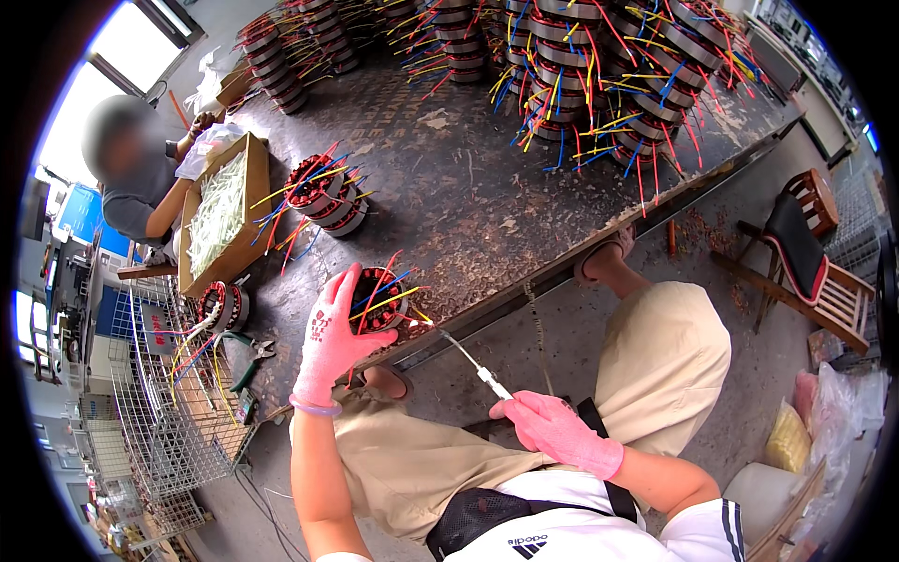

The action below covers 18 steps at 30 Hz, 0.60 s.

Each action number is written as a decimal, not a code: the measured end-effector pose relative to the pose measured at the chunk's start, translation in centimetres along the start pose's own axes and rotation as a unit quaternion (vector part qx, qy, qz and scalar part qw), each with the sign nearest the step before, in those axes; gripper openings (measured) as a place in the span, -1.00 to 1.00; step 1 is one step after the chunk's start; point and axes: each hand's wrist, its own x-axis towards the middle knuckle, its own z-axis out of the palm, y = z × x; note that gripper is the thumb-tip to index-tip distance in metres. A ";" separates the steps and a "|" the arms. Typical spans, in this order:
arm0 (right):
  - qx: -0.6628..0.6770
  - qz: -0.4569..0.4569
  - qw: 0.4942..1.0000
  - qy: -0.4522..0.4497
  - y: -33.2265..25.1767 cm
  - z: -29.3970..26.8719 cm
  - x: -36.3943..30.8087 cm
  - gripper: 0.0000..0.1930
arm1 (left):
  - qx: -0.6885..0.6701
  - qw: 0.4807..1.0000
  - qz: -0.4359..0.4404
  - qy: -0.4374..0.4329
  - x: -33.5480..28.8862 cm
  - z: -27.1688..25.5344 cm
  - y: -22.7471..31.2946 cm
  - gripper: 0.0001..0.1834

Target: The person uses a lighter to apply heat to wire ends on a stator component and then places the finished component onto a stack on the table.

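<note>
A motor stator point(378, 298), with a dark ring, red windings and red, blue and yellow leads, sits near the table's front edge. My left hand point(330, 335), in a pink glove, grips it from the left, fingers along its far side and thumb at its near side. My right hand point(552, 429), also gloved in pink, is closed around a white-handled tool point(491, 380). The tool's thin shaft slants up left, and its tip is close to the end of a yellow lead; whether they touch I cannot tell.
Behind are a two-stator stack point(328, 199) and a wooden box point(255, 201) of pale sleeves. Another stator point(225, 307) and pliers point(251, 361) lie left. Tall stator stacks point(562, 70) line the table's point(449, 197) far side. A co-worker point(140, 187) sits left; a chair point(796, 248) stands right.
</note>
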 end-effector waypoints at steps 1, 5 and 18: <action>0.001 0.006 1.000 0.003 -0.2 0.0 -0.1 -0.65 | 0.001 1.000 0.002 0.000 0.0 0.0 0.0 0.11; 0.032 0.169 0.985 -0.012 -2.3 -0.1 0.1 -0.75 | 0.006 1.000 0.003 -0.002 0.0 -0.1 -0.2 0.11; 0.066 0.144 0.987 0.006 -1.5 0.0 0.0 -0.69 | 0.000 1.000 0.014 0.001 0.1 0.0 -0.5 0.11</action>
